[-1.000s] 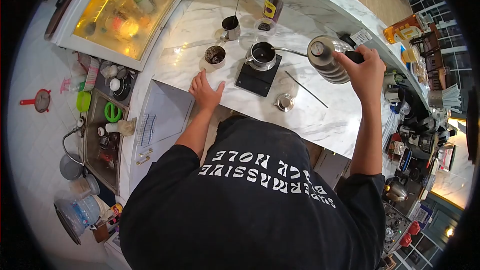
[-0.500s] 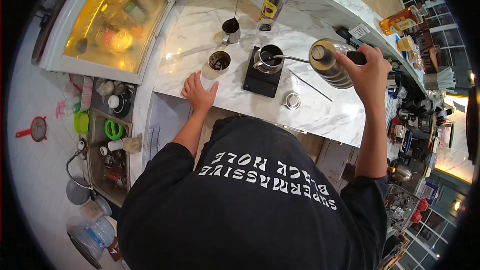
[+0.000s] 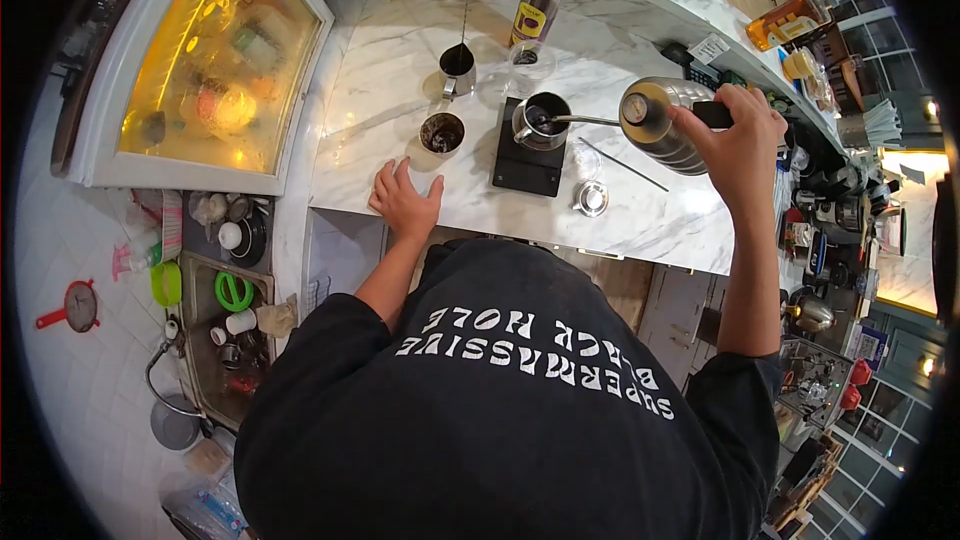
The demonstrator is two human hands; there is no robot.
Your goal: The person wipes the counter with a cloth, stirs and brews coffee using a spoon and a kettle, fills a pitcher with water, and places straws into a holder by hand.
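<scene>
My right hand (image 3: 735,140) is closed around the black handle of a steel gooseneck kettle (image 3: 664,128), tilted so its thin spout reaches the mouth of a metal cup (image 3: 541,122). That cup sits on a black scale (image 3: 527,172), with dark contents inside. My left hand (image 3: 408,202) lies on the counter's front edge, fingers spread, holding nothing. Just beyond it stands a cup (image 3: 441,134) with dark residue. Farther back is a small metal pitcher (image 3: 457,65) with a long thin handle rising from it. Whether liquid leaves the spout is hard to see.
A round metal piece (image 3: 591,199) and a thin dark rod (image 3: 624,164) lie right of the scale. Behind stand a labelled bottle (image 3: 537,5) and a clear cup (image 3: 530,59). On the left are a lit glass-fronted cabinet (image 3: 225,60) and a sink (image 3: 200,290) with dishes.
The view has shifted slightly, so the counter things appear a little moved. The kettle stays tilted over the cup in my right hand, and my left hand still rests at the edge.
</scene>
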